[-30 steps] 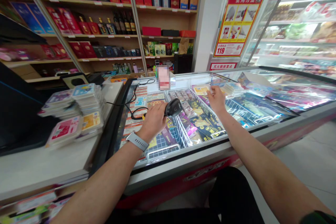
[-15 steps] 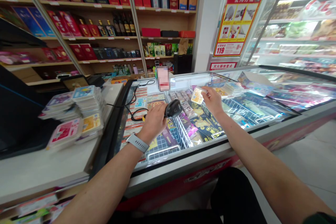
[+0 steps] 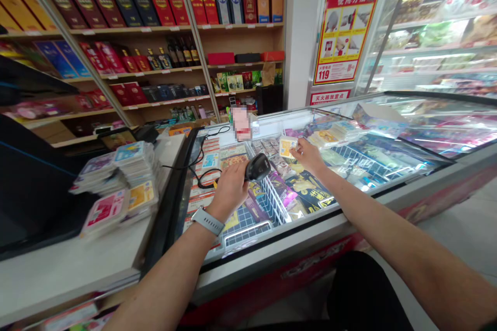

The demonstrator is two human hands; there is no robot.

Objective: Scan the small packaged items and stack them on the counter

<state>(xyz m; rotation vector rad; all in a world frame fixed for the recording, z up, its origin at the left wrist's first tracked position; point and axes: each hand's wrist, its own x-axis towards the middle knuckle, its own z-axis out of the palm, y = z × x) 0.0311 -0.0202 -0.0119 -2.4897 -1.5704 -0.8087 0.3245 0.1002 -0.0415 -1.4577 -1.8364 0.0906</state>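
Note:
My left hand (image 3: pixel 232 187) is wrapped round the handle of a black barcode scanner (image 3: pixel 258 167), whose head points right over the freezer's glass lid. A black cable (image 3: pixel 193 166) loops on the glass to its left. Between the fingers of my right hand (image 3: pixel 307 156) is a flat clear plastic pack (image 3: pixel 288 147) with a yellow and white label, held by its right edge in front of the scanner. Just beyond that hand, several similar yellow-labelled packs (image 3: pixel 325 137) lie on the freezer top. A blue-labelled pack (image 3: pixel 210 161) rests on the glass left of the scanner.
Stacks of packs with blue (image 3: pixel 130 153), pink (image 3: pixel 106 210) and yellow (image 3: pixel 141 195) labels stand on the white counter (image 3: pixel 97 264) at left. The chest freezer (image 3: pixel 330 225) has wire baskets of frozen goods under glass. Shelves of boxes and bottles line the back.
The view has tilted up and shifted slightly left. My right hand has turned the yellow-labelled pack more upright. The scanner stays in my left hand, facing the pack.

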